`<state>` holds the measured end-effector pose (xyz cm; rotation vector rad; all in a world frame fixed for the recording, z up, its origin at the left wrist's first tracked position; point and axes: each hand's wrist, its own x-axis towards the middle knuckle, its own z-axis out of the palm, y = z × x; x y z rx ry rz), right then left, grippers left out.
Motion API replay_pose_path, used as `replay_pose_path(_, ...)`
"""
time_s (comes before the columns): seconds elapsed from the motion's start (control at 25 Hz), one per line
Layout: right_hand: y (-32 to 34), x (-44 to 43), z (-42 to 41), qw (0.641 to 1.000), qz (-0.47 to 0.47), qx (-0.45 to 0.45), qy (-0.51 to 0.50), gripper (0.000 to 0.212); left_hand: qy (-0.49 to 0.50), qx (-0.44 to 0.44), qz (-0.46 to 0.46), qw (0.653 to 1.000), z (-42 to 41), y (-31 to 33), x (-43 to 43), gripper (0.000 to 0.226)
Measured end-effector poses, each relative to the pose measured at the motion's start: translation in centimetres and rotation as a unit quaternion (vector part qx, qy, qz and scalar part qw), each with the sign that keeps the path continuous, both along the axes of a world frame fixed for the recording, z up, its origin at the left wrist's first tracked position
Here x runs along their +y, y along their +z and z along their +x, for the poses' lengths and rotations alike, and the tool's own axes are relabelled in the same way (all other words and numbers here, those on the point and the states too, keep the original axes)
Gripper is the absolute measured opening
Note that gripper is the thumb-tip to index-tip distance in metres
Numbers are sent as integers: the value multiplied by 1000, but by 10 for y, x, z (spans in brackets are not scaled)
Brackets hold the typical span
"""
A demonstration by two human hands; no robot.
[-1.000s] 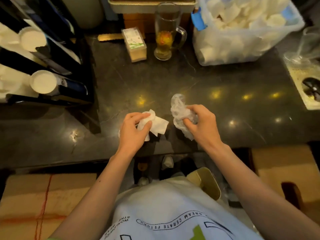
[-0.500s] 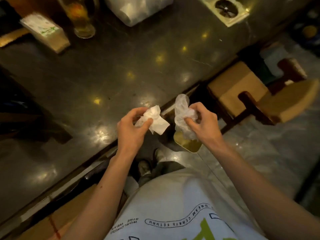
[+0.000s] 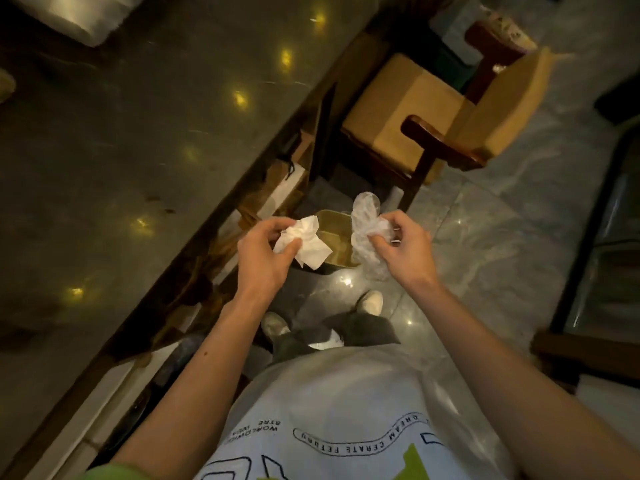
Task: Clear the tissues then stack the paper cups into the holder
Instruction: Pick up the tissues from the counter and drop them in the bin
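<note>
My left hand (image 3: 265,252) pinches a crumpled white tissue (image 3: 306,242) between thumb and fingers. My right hand (image 3: 403,249) grips a second crumpled, thinner tissue (image 3: 365,233) that sticks up above the fingers. Both hands are held off the counter, above a small yellowish bin (image 3: 337,230) standing on the floor between them. The cups and their holder are out of view.
The dark stone counter (image 3: 138,133) runs diagonally across the left, its edge close to my left arm. A yellow cushioned wooden chair (image 3: 433,109) stands beyond the bin. Grey tiled floor (image 3: 502,237) lies to the right, and my shoes (image 3: 370,301) are below the bin.
The view has swung right and down, away from the counter toward the floor. Both hands, still holding their tissues, have moved off the counter edge to above the bin.
</note>
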<state>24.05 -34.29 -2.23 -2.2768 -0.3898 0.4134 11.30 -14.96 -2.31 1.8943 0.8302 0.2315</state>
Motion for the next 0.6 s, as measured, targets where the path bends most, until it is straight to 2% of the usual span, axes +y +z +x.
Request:
replay_pose_path(0.12, -30, -45, 20, 998, -9, 50, -46, 22, -30, 68, 25, 997, 33, -20, -38, 30)
replay_pose_path(0.28, -73, -94, 56, 993, -1, 111, -36, 20, -57, 116, 63, 990, 77, -45, -80, 28)
replay_pose_path(0.6, -136, -130, 117, 979, -35, 191, -55, 21, -77, 208, 56, 973, 130, -100, -130, 26)
